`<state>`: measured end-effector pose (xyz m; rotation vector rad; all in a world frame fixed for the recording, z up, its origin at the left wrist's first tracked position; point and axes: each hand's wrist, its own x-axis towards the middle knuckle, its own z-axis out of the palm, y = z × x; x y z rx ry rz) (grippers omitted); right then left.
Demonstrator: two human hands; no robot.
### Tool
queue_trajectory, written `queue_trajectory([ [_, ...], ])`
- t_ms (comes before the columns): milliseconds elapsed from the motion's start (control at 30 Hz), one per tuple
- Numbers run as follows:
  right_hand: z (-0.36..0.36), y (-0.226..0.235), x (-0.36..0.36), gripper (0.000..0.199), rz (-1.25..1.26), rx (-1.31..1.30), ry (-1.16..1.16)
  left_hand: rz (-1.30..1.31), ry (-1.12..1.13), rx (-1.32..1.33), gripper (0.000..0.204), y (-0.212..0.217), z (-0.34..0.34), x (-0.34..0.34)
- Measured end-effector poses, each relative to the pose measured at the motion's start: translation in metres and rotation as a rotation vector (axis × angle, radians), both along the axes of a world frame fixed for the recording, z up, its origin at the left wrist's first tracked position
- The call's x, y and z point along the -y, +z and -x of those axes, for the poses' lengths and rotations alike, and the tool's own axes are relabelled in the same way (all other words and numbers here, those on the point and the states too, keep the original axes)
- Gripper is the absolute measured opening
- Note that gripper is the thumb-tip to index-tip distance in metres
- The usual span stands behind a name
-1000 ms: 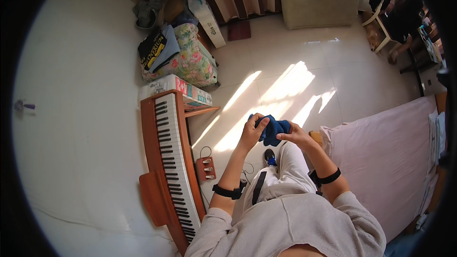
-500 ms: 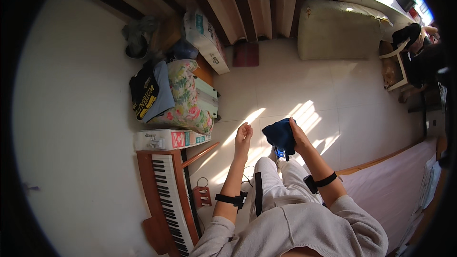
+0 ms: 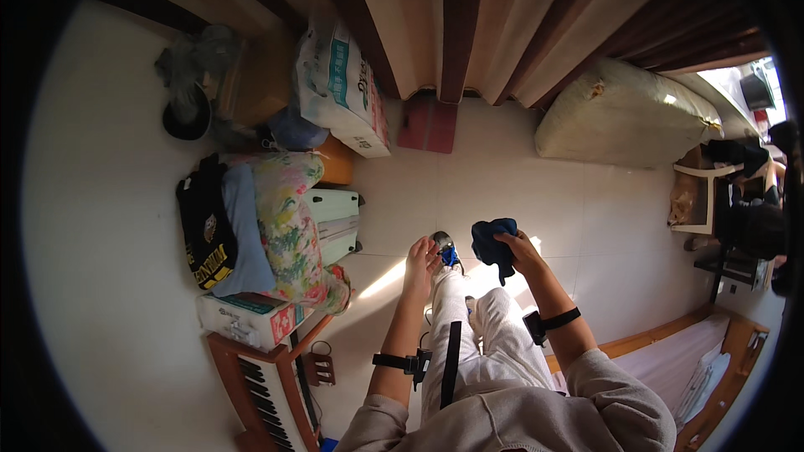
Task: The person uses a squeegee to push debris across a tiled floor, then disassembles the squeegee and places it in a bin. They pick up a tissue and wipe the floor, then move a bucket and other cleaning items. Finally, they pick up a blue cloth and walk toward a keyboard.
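Note:
A dark blue cloth (image 3: 491, 243), crumpled and hanging down, is pinched in my right hand (image 3: 523, 253) ahead of my legs. My left hand (image 3: 420, 261) is empty, its fingers loosely apart, held to the left of the cloth without touching it. Just beyond it shows one of my shoes (image 3: 446, 249), a dark shoe with blue laces, stepping forward on the floor. Dark straps with small devices circle both my forearms.
To the left are a keyboard piano (image 3: 266, 393), a flowered pillow (image 3: 289, 218), folded clothes (image 3: 244, 226), a pale green suitcase (image 3: 333, 222) and a packaged bundle (image 3: 342, 92). Ahead hang striped curtains (image 3: 465, 17); a mattress (image 3: 624, 117) lies far right, a person (image 3: 758, 209) beyond. A bed (image 3: 645, 351) stands near right.
I have stepped forward, so the curtains and packages appear closer. My left hand's fingers have loosened from a curl. The cloth stays in my right hand and hangs differently.

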<state>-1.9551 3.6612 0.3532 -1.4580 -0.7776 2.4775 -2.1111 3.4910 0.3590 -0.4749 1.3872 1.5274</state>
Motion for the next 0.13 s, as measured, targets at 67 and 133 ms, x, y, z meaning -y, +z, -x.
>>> queue_trajectory([
  [67, 0.025, -0.017, -0.03, 0.031, 0.033, 0.078, -0.002, 0.018, 0.04, 0.011, 0.04, -0.018, 0.021, -0.021],
  [133, 0.048, -0.04, -0.06, 0.032, 0.069, 0.105, 0.029, 0.048, 0.09, 0.025, 0.04, -0.046, 0.04, -0.032],
])
